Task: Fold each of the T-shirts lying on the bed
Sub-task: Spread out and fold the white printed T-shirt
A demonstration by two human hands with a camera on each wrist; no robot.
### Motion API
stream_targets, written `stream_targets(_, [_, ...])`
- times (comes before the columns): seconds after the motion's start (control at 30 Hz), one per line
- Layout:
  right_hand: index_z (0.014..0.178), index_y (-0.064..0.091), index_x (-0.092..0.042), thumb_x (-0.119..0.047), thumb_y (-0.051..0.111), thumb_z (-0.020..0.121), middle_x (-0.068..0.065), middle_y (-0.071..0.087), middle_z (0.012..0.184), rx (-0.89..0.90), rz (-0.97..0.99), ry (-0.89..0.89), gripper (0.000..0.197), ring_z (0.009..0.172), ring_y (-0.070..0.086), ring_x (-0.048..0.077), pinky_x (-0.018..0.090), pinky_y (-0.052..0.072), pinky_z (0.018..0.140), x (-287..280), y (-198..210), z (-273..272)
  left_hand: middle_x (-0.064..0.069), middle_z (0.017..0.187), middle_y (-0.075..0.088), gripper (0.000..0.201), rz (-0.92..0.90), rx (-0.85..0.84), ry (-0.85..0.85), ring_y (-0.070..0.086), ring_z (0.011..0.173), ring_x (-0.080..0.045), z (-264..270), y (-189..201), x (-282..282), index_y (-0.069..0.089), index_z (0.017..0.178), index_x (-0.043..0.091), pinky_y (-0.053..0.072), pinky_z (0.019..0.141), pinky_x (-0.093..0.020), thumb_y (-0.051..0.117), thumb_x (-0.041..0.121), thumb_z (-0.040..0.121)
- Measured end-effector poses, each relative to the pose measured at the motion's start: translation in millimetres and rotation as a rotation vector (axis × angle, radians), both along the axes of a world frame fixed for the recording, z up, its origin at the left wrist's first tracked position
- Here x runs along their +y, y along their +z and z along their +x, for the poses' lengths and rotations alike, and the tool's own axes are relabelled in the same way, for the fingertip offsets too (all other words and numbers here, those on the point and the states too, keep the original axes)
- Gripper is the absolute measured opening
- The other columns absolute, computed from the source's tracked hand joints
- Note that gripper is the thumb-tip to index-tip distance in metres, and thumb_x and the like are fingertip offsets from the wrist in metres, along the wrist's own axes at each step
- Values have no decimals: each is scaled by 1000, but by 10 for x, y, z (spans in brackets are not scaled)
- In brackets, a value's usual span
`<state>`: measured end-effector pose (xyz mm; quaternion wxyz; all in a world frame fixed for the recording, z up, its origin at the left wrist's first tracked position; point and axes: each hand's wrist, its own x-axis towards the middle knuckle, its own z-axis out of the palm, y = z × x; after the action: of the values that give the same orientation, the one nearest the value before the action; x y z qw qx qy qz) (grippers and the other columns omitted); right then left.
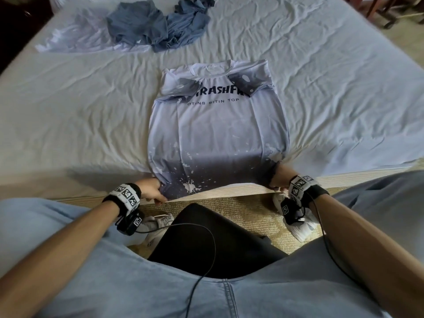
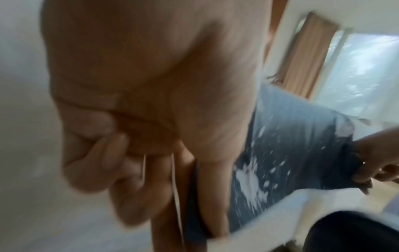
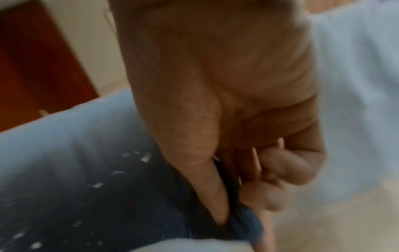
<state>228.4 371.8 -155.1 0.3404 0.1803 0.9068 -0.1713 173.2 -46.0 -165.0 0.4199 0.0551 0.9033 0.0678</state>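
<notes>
- Both hands gripped the near hem of the T-shirt (image 1: 218, 134): my left hand (image 1: 149, 188) pinched its left corner, my right hand (image 1: 281, 177) its right corner.
- It lay face up on the bed (image 1: 332, 88), sleeves tucked in.
- Crumpled blue shirts (image 1: 158, 26) sat far behind it.

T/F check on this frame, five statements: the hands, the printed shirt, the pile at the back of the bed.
1. The left hand grips a bottom corner of the pale blue printed T-shirt with a dark spattered hem. True.
2. The right hand hangs free, holding nothing. False: it grips the other bottom corner.
3. The shirt lies print side up, collar away from the person. True.
4. The shirt's sleeves are spread wide. False: both are folded inward over the chest.
5. The crumpled grey-blue clothes pile touches the shirt. False: it lies apart, farther back on the pale wrinkled bed sheet.
</notes>
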Motion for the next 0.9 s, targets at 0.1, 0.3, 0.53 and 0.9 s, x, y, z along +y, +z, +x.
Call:
stream_targets(0.1, [103, 64, -3, -4, 59, 90, 7, 67, 87, 40, 62, 204, 14, 94, 69, 29, 31, 53, 72, -156, 249, -8, 10, 66, 66, 33, -9, -42, -127, 56, 58, -5, 28, 416, 126, 70, 75, 19, 40, 59, -20, 73, 47, 91])
stream_targets(0.3, [66, 58, -14, -29, 57, 85, 1, 66, 64, 311, -40, 153, 24, 73, 68, 25, 37, 58, 76, -342, 694, -224, 9, 54, 60, 36, 434, 343, 78, 46, 48, -1, 5, 1032, 286, 68, 69, 3, 35, 53, -19, 69, 29, 94])
stream_targets(0.53, [78, 75, -1, -44, 63, 96, 12, 68, 65, 743, -381, -181, 48, 49, 50, 7, 26, 39, 54, -303, 1004, -310, -9, 82, 54, 32, 697, 937, 164, 53, 70, -20, -73, 1129, 398, 53, 64, 2, 39, 66, -27, 68, 10, 90])
stream_targets(0.9, [92, 79, -4, -25, 68, 95, 7, 74, 79, 859, -933, -661, 24, 64, 67, 14, 22, 51, 54, -149, 1088, -456, -23, 93, 61, 21, 1253, 596, 782, 40, 52, -14, -257, 1209, 490, 78, 78, 16, 28, 40, -16, 66, 17, 96])
